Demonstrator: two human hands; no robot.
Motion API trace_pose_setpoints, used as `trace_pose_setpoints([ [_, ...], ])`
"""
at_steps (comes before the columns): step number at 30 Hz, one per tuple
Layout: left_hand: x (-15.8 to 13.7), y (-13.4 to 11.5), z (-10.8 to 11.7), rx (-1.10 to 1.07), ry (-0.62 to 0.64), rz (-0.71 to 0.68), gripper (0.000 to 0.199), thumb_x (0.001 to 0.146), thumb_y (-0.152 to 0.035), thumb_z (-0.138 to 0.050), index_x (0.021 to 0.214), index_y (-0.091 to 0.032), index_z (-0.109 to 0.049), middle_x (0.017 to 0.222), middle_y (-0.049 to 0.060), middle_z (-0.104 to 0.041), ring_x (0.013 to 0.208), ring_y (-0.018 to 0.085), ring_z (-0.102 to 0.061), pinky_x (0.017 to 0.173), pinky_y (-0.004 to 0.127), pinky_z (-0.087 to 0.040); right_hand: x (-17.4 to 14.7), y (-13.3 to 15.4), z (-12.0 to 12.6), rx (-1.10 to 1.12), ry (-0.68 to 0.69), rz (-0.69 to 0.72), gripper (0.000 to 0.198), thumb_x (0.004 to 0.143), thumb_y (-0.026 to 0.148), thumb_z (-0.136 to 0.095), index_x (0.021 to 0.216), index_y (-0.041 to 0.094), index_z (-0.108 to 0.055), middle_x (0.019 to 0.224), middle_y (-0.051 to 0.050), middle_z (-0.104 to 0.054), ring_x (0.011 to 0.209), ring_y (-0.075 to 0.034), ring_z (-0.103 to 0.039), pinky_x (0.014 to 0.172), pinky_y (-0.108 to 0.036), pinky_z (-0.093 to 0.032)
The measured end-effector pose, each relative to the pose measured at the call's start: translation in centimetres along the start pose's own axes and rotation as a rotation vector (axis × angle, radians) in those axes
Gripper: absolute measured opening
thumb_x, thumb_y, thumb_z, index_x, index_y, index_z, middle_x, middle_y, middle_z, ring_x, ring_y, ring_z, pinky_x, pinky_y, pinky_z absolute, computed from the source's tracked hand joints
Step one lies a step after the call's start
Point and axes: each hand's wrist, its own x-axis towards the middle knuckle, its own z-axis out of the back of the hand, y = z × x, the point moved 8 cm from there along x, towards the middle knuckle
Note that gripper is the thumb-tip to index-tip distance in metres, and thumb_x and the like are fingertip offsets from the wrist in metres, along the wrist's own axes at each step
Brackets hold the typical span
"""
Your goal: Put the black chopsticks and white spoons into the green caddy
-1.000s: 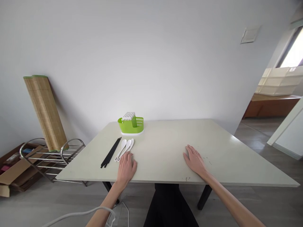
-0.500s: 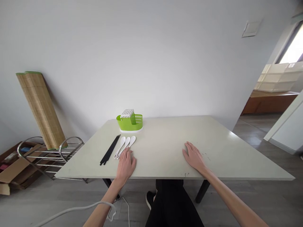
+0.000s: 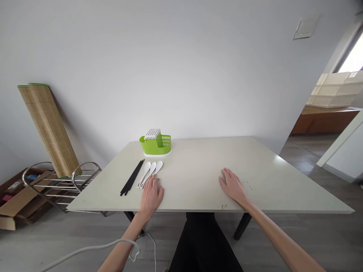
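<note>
My left hand (image 3: 151, 194) rests on the pale table (image 3: 193, 170), fingers stretched forward, and covers the handle end of the rightmost of three white spoons (image 3: 159, 165). The other two spoons lie beside it, bowls pointing away from me. Left of them is a bundle of black chopsticks (image 3: 132, 177), set at a slant. Behind the spoons stands a green caddy (image 3: 155, 147) with a white base and a white slotted top. My right hand (image 3: 232, 185) lies flat on the table, fingers spread, holding nothing.
A rolled bamboo mat (image 3: 51, 128) leans on the wall at left, standing on a metal rack (image 3: 87, 175). Cardboard boxes (image 3: 17, 206) sit on the floor beside it. A white cable (image 3: 93, 247) passes near my left forearm.
The view has shifted slightly, and my shoe under the table has nearly gone from sight. Both hands and the things on the table keep their places.
</note>
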Motion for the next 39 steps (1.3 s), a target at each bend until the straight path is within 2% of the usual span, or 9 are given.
trace_pose_setpoints([
  [6,1.5,-1.2,0.7,0.060,0.070,-0.135,0.035,0.103,-0.031,-0.045,0.133,-0.015,-0.056,0.159,0.021,-0.050,0.154,0.038,-0.040,0.121,0.057,-0.042,0.0,-0.1,0.0,0.006,0.027,-0.006,0.069,0.107,0.050,-0.027,0.158,0.010,-0.049,0.168,-0.015,-0.043,0.157,-0.031,-0.038,0.128,-0.049,-0.033],
  [10,6.3,-1.5,3.1,0.069,0.058,-0.188,0.040,0.104,-0.036,-0.046,0.136,-0.015,-0.055,0.160,0.020,-0.050,0.157,0.035,-0.036,0.125,0.054,-0.037,0.0,0.0,0.1,0.010,0.026,-0.018,0.067,0.107,0.048,-0.028,0.157,0.011,-0.050,0.168,-0.015,-0.044,0.157,-0.031,-0.037,0.128,-0.050,-0.033],
  [14,13.3,-0.4,5.2,0.054,0.023,-0.124,0.049,0.105,-0.042,-0.044,0.142,-0.013,-0.052,0.159,0.022,-0.051,0.156,0.036,-0.036,0.125,0.056,-0.035,-0.1,0.3,0.3,0.017,0.011,-0.004,0.066,0.108,0.048,-0.028,0.157,0.012,-0.050,0.167,-0.014,-0.045,0.157,-0.031,-0.037,0.128,-0.051,-0.033],
  [18,19.3,1.7,5.2,0.046,0.009,-0.027,0.060,0.104,-0.045,-0.043,0.153,-0.009,-0.044,0.166,0.022,-0.042,0.158,0.038,-0.031,0.126,0.058,-0.032,-0.3,0.2,0.1,0.027,-0.005,0.007,0.067,0.108,0.050,-0.027,0.157,0.011,-0.050,0.168,-0.013,-0.043,0.158,-0.030,-0.036,0.128,-0.049,-0.034],
  [24,23.9,5.6,3.4,0.067,0.049,0.124,0.071,0.103,-0.050,-0.039,0.161,-0.008,-0.036,0.174,0.022,-0.028,0.162,0.044,-0.017,0.127,0.064,-0.024,-0.6,0.0,0.0,0.039,-0.058,0.036,0.064,0.109,0.050,-0.027,0.157,0.016,-0.052,0.166,-0.012,-0.047,0.156,-0.030,-0.039,0.127,-0.052,-0.036],
  [31,25.0,9.9,4.0,0.051,0.049,0.229,0.072,0.106,-0.049,-0.027,0.156,0.000,-0.040,0.166,0.030,-0.037,0.158,0.041,-0.029,0.127,0.058,-0.026,-1.2,0.2,0.3,0.049,-0.028,0.040,0.065,0.110,0.053,-0.027,0.163,0.020,-0.045,0.169,-0.008,-0.043,0.158,-0.029,-0.036,0.127,-0.050,-0.037],
  [35,23.4,11.6,4.7,0.088,0.076,0.266,0.070,0.105,-0.051,-0.027,0.155,-0.005,-0.041,0.160,0.028,-0.046,0.152,0.039,-0.040,0.123,0.055,-0.033,-1.6,0.2,0.7,0.056,-0.030,0.034,0.064,0.110,0.053,-0.027,0.165,0.024,-0.041,0.169,-0.007,-0.043,0.158,-0.030,-0.036,0.127,-0.053,-0.038],
  [37,21.3,12.4,4.2,0.129,0.205,0.291,0.069,0.103,-0.053,-0.030,0.155,-0.008,-0.041,0.156,0.026,-0.051,0.145,0.038,-0.050,0.118,0.053,-0.039,-1.7,0.2,0.8,0.060,-0.027,0.038,0.064,0.110,0.054,-0.028,0.164,0.023,-0.042,0.169,-0.007,-0.044,0.158,-0.030,-0.036,0.127,-0.054,-0.038],
  [39,18.2,13.1,3.2,0.201,0.433,0.287,0.072,0.098,-0.055,-0.037,0.154,-0.010,-0.043,0.154,0.024,-0.054,0.139,0.038,-0.056,0.114,0.052,-0.044,-1.8,0.2,0.8,0.065,-0.025,0.040,0.064,0.110,0.055,-0.028,0.163,0.023,-0.043,0.169,-0.007,-0.044,0.158,-0.030,-0.037,0.127,-0.054,-0.038],
])
